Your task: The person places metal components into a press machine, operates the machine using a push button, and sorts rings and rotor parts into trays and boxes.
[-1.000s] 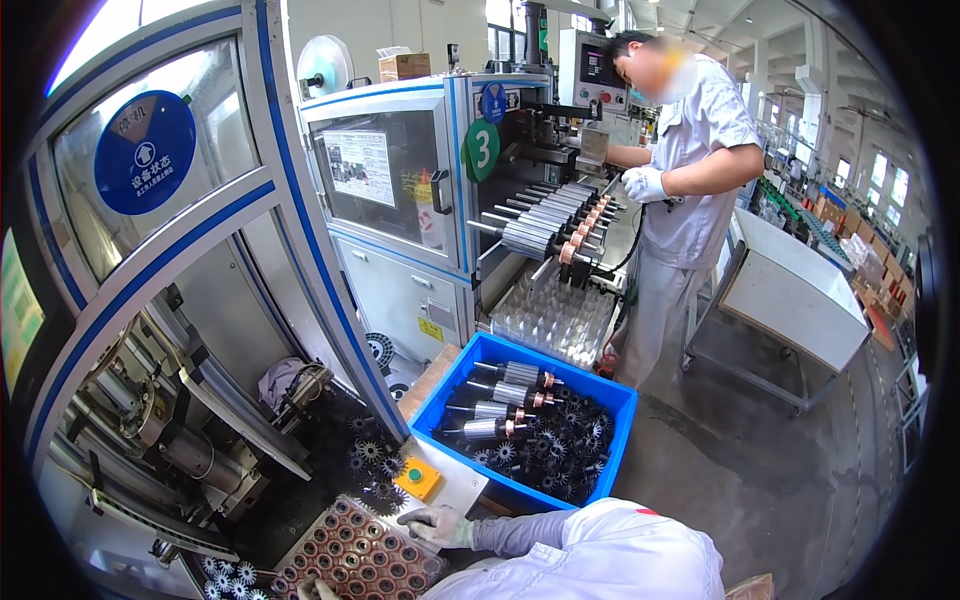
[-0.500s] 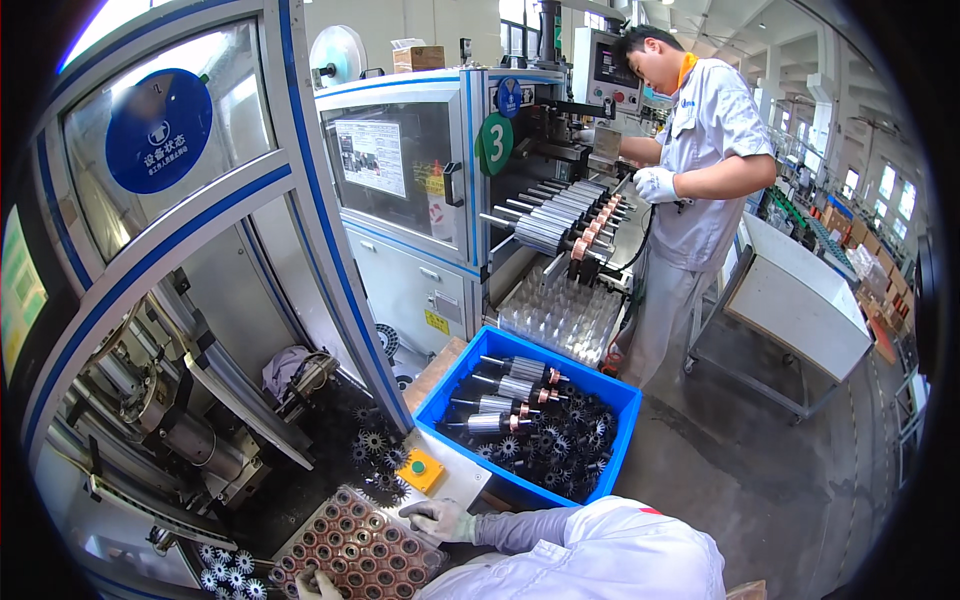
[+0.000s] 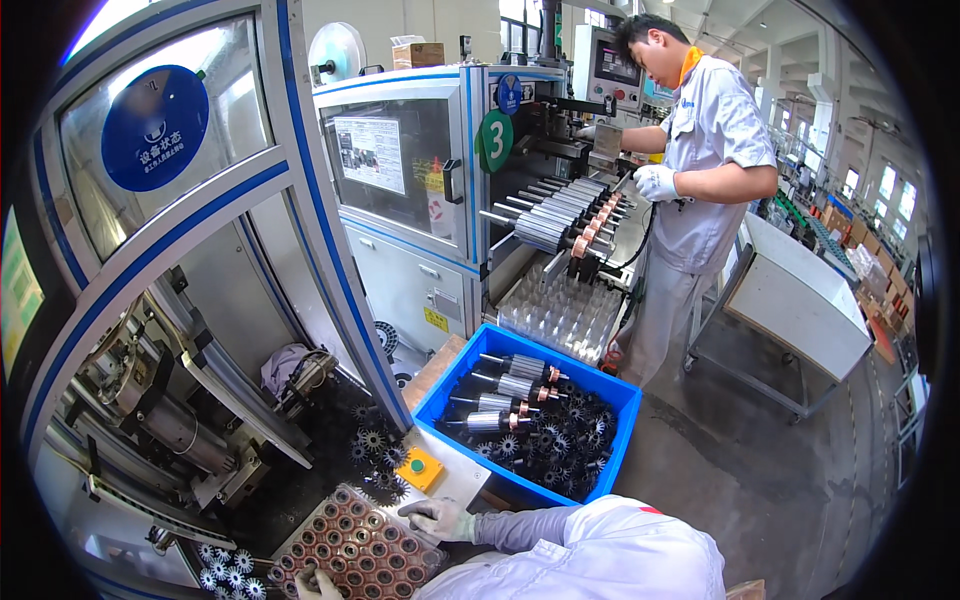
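Note:
A clear plastic tray (image 3: 345,490) of copper commutators (image 3: 352,537) lies at the bottom, set in rows. My left hand (image 3: 318,586), in a pale glove, reaches over the tray's near left part; its fingertips are drawn together among the commutators, and the lower edge cuts off the rest. Whether a commutator is between them is hidden. My right hand (image 3: 441,520), gloved too, rests by the tray's right edge with fingers stretched loosely to the left and nothing seen in them. A yellow button box (image 3: 420,470) with a green button stands just beyond it.
A blue bin (image 3: 628,425) with armatures (image 3: 515,388) and dark toothed cores stands right of the bench. Left is a framed machine (image 3: 305,200) with a metal cylinder (image 3: 190,435) inside; silvery toothed cores (image 3: 225,572) lie below. A gloved co-worker (image 3: 715,150) stands at another machine with racked armatures.
Inside the left machine, the metal cylinder sits slightly lower and to the right. The co-worker's farther hand shifts a little. Both my hands stay in nearly the same place.

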`<state>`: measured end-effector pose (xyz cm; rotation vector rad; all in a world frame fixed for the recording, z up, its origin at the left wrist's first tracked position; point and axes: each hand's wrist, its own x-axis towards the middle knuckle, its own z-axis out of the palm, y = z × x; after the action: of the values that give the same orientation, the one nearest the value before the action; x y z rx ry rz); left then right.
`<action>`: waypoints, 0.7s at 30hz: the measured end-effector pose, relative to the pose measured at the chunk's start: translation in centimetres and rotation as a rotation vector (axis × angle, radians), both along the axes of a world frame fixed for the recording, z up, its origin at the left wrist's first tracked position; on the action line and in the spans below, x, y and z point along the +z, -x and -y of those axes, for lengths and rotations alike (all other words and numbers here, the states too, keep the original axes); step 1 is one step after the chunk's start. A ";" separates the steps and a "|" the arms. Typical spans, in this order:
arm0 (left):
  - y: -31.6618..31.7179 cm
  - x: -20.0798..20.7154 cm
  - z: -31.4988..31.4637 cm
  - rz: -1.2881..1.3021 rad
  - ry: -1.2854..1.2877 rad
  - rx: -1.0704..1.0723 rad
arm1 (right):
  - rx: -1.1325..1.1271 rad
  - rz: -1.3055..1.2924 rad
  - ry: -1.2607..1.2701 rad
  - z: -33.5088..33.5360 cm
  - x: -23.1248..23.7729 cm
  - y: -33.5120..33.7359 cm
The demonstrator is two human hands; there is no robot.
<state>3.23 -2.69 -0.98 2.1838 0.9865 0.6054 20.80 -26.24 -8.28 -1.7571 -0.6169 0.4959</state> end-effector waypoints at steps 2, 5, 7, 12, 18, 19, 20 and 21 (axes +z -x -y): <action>0.0 -0.2 -0.2 -0.004 -0.004 -0.019 | -0.014 0.039 -0.010 0.0 -0.2 0.0; 0.0 -0.5 -0.3 0.030 0.014 -0.038 | 0.010 -0.048 -0.036 0.0 0.1 0.0; 0.1 -0.1 0.0 0.016 0.013 -0.030 | 0.006 -0.036 -0.022 0.0 0.7 0.1; 0.1 -0.2 0.0 0.012 0.003 -0.007 | 0.013 -0.060 0.005 0.1 0.6 0.0; -0.2 1.3 0.7 0.028 0.029 -0.026 | 0.004 -0.015 -0.008 -0.1 -0.2 0.0; -0.1 1.0 0.5 0.028 0.041 -0.027 | -0.012 0.003 -0.039 -0.1 -0.5 0.0; -0.1 0.9 0.5 0.029 0.053 -0.029 | -0.013 0.004 -0.038 -0.2 -0.9 0.0; -0.1 0.9 0.5 0.030 0.053 -0.030 | -0.021 0.026 -0.045 -0.3 -1.3 0.0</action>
<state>3.36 -3.17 -0.11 2.1329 0.9424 0.5897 20.79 -25.96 -9.56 -1.7279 -0.6228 0.4420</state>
